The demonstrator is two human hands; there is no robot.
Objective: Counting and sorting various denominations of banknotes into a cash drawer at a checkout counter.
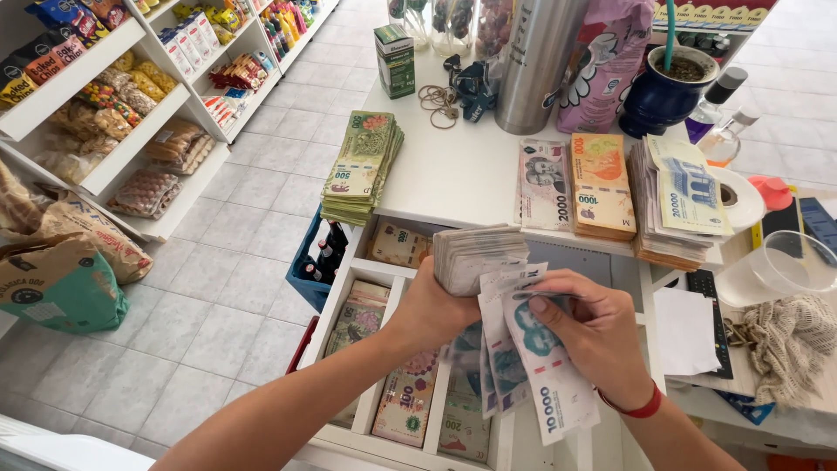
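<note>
My left hand (436, 307) grips a thick wad of banknotes (478, 255) by its near end, held above an open cash drawer (403, 366). My right hand (597, 331) pinches several pale blue notes (536, 366) that fan down and away from the wad; a red band circles that wrist. On the white counter (462, 174) beyond lie sorted piles: a green stack (362, 167) at the left edge, a grey-pink stack (542, 185), an orange stack (602, 185) and a tall pale stack (680, 202) to the right.
Behind the piles stand a steel flask (536, 65), a green box (395, 59), rubber bands (438, 103) and a dark blue cup (664, 92). A clear tub (785, 266) and mesh cloth (789, 340) sit right. Snack shelves (113, 113) line the left, across a tiled floor.
</note>
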